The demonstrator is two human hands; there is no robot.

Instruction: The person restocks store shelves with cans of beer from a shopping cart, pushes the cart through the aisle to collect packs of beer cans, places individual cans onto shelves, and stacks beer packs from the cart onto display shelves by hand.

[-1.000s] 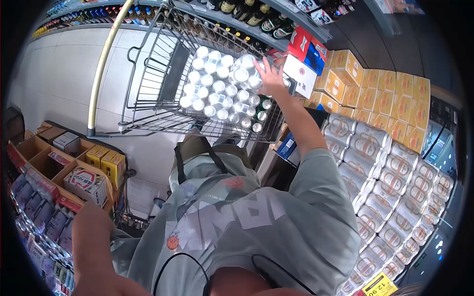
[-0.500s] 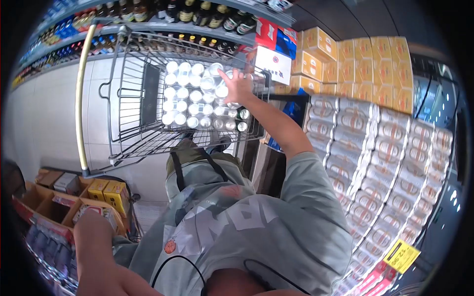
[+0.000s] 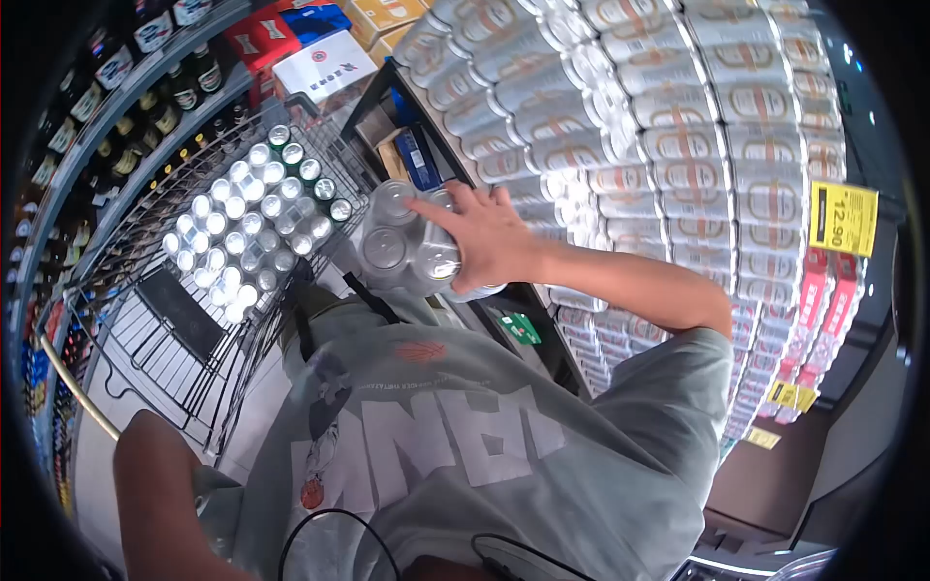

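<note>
My right hand [image 3: 499, 234] is wrapped over one side of a clear-wrapped pack of silver drink cans [image 3: 389, 247], its fingers spread across the can tops. The pack is held up in front of my chest, just to the right of the shopping cart [image 3: 184, 315]. Inside the cart stand many more silver-topped cans [image 3: 242, 218] in close rows, a few with green sides along the right edge. Of my left arm only the bent elbow and forearm show at the lower left; the left hand is out of sight.
A tall stack of wrapped beer cans [image 3: 668, 136] rises on the right, with a yellow price sign [image 3: 843, 218]. Bottle shelves [image 3: 145, 126] run along the left. Red, white [image 3: 325, 68] and yellow boxes stand at the back, near a low dark shelf [image 3: 455, 160].
My right hand has gone from above the cans in the cart to the cart's right side, and now has a can pack in it. The view has turned to the right.
</note>
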